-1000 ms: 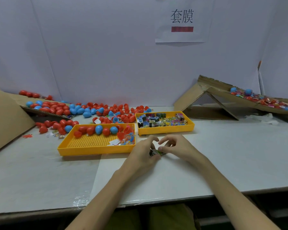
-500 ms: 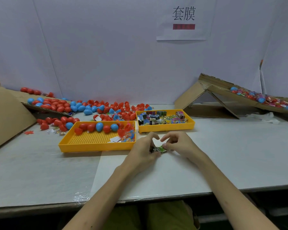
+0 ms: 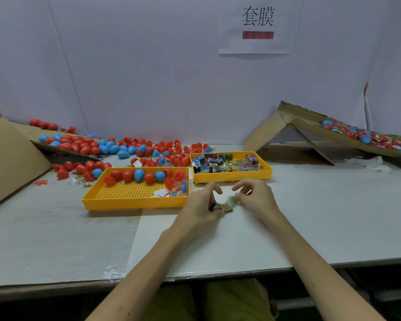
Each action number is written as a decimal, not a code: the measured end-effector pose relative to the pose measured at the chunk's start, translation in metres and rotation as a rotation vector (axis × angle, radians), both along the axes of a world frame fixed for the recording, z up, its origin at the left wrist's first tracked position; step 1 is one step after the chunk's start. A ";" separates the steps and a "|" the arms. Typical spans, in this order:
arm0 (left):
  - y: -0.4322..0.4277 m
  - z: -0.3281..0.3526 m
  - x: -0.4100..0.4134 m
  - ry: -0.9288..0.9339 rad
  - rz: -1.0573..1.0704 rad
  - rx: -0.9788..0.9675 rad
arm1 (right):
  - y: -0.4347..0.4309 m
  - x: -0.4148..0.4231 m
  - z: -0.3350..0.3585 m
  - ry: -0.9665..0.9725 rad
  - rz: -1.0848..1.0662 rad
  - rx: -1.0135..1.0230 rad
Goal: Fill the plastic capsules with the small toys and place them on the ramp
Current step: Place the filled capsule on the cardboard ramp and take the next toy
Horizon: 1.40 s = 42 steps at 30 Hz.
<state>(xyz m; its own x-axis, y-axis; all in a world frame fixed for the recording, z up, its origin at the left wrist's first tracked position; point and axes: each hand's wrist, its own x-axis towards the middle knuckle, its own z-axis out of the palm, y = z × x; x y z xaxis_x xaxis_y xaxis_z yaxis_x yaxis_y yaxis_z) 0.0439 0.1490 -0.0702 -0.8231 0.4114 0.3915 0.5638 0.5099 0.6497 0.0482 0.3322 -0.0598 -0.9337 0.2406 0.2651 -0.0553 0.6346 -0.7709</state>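
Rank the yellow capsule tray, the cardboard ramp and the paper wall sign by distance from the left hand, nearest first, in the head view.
1. The yellow capsule tray: right beside the left hand, on its left; that hand grips a toy packet.
2. The cardboard ramp: far off at the back right.
3. The paper wall sign: high up at the very back.
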 end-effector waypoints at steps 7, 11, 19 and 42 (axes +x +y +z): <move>-0.001 0.000 0.002 0.012 -0.018 -0.005 | 0.011 0.005 0.010 0.133 0.130 -0.229; 0.000 0.002 0.004 -0.049 -0.007 0.107 | 0.001 0.007 0.014 0.130 0.296 -0.405; 0.000 0.014 0.007 -0.142 -0.038 0.251 | 0.002 0.009 0.014 0.123 0.412 -0.494; -0.001 0.016 0.005 -0.204 -0.041 0.388 | -0.001 0.009 0.011 -0.020 0.586 -0.403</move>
